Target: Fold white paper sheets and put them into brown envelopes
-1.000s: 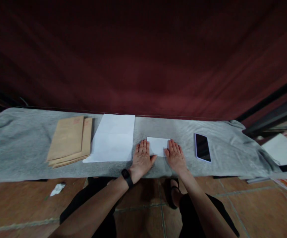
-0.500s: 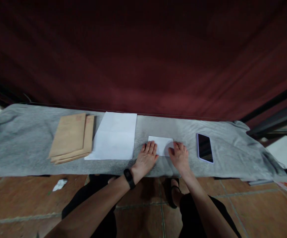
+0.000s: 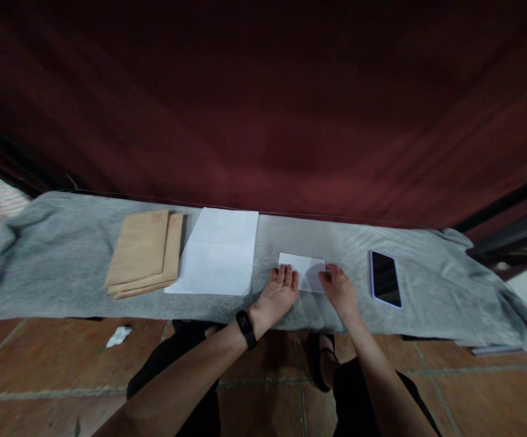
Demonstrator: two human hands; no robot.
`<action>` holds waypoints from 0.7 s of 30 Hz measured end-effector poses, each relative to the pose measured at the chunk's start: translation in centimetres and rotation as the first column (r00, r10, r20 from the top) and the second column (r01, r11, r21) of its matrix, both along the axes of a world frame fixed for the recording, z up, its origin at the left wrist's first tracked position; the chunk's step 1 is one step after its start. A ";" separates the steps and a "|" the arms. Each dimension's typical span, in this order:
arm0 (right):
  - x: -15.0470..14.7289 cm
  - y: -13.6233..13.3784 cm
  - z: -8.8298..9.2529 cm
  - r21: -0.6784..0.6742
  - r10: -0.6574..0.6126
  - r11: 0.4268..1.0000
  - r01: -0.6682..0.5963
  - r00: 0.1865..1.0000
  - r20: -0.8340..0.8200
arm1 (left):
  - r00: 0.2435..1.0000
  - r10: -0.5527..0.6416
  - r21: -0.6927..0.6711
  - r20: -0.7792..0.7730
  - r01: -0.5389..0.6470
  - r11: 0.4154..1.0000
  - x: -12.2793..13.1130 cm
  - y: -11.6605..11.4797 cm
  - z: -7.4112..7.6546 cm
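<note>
A small folded white paper (image 3: pixel 303 267) lies on the grey cloth (image 3: pixel 63 267) in front of me. My left hand (image 3: pixel 278 294), with a black band on its wrist, rests flat on the cloth with its fingertips on the paper's left near corner. My right hand (image 3: pixel 338 289) sits at the paper's right near corner, fingers curled and pinching that edge.
A stack of brown envelopes (image 3: pixel 145 254) and a larger white sheet (image 3: pixel 219 251) lie to the left. A black phone (image 3: pixel 386 278) lies face up to the right. A dark red curtain (image 3: pixel 263 109) hangs behind. Tiled floor with a crumpled scrap (image 3: pixel 118 335) lies below.
Both hands drew back toward me, from flat beside the paper to its near corners. The right hand's fingers curled onto the edge. The view shifted slightly.
</note>
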State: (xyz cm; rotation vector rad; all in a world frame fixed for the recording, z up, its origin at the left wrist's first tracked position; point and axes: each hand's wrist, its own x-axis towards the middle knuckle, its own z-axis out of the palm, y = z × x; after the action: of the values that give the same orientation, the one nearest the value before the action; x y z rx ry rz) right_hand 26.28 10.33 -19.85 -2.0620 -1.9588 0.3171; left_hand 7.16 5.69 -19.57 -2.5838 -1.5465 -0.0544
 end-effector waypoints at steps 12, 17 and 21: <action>-2.4 -0.5 -2.2 0.345 0.250 0.891 -0.297 0.952 0.175 | 0.904 0.309 0.000 0.294 -0.323 0.946 -6.6 2.5 3.5; -3.2 -1.6 -3.8 0.276 0.328 0.872 -0.404 0.901 0.283 | 0.625 0.729 -0.011 0.279 -0.757 0.653 -15.5 3.4 5.6; -2.9 -1.6 -4.4 0.255 0.328 0.877 -0.407 0.895 0.302 | 0.299 0.888 -0.011 0.348 -0.946 0.323 -23.3 1.4 6.0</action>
State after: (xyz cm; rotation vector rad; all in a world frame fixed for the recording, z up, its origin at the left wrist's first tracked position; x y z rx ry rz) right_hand 23.33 8.70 -24.23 -1.5817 -2.3753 -0.1863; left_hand -16.15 7.08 -13.53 -1.1484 -2.7314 -0.4617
